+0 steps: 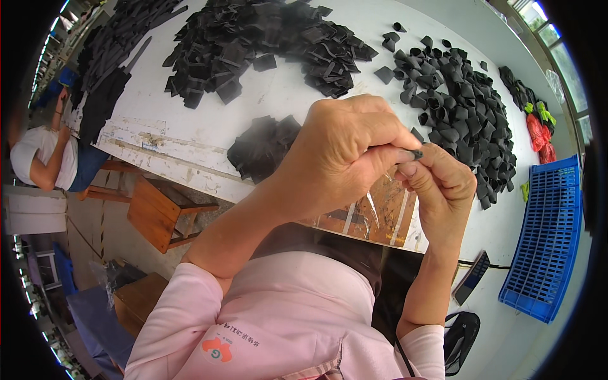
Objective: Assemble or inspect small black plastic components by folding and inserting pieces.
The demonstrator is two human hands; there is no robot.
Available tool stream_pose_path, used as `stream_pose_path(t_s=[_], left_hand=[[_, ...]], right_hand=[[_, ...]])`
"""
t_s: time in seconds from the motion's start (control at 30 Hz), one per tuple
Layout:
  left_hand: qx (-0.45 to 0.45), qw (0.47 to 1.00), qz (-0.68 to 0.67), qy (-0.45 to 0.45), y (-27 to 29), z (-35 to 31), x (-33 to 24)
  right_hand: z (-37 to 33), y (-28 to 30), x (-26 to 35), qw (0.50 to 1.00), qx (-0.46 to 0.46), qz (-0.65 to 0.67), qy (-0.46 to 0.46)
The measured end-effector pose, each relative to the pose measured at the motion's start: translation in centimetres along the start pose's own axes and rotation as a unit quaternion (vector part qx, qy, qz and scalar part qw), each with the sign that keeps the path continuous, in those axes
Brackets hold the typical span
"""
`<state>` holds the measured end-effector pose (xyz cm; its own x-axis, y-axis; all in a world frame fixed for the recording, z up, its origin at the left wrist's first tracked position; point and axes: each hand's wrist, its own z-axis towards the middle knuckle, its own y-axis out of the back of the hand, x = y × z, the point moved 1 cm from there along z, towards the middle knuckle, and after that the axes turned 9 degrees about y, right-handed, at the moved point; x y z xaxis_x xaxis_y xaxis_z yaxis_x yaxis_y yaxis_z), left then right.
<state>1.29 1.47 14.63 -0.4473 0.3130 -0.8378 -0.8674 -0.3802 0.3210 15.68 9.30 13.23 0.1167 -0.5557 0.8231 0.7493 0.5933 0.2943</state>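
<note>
My left hand (354, 139) and my right hand (443, 183) meet above the table, fingertips pinched together on a small black fabric piece (416, 154). Most of that piece is hidden by the fingers, so its shape cannot be made out. Just left of my left forearm lies a small heap of flat black fabric pieces (263, 149). To the right of my hands spreads a large pile of rolled, cone-like black fabric pieces (459, 101). A bigger pile of flat black pieces (218, 54) covers the far side.
The white table (190, 136) has a worn, taped front edge. A blue plastic basket (544, 240) stands at the right, near a phone (472, 278). Red and green bags (538, 136) lie behind it. A wooden stool (161, 212) and another person (47, 152) are at the left.
</note>
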Motion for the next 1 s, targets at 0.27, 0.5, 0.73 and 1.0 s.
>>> stream_pose_path(t_s=[0.27,0.5,0.73,1.0], left_hand=[[-0.007,0.982,-0.172,0.082,-0.4,-1.3,2.0],[-0.017,0.983,-0.162,0.081,-0.7,-1.6,2.1],[-0.097,0.976,0.055,0.187,-1.7,-3.7,9.5],[0.04,0.884,0.46,0.074,-5.0,-5.5,13.3]], right_hand=[[0.1,-1.0,1.5,0.987,0.019,-0.142,0.078],[-0.1,-1.5,1.9,0.961,-0.009,-0.246,0.127],[2.5,4.1,-0.8,0.981,-0.173,0.047,-0.078],[-6.4,-1.1,-2.6,0.952,-0.014,0.102,-0.287]])
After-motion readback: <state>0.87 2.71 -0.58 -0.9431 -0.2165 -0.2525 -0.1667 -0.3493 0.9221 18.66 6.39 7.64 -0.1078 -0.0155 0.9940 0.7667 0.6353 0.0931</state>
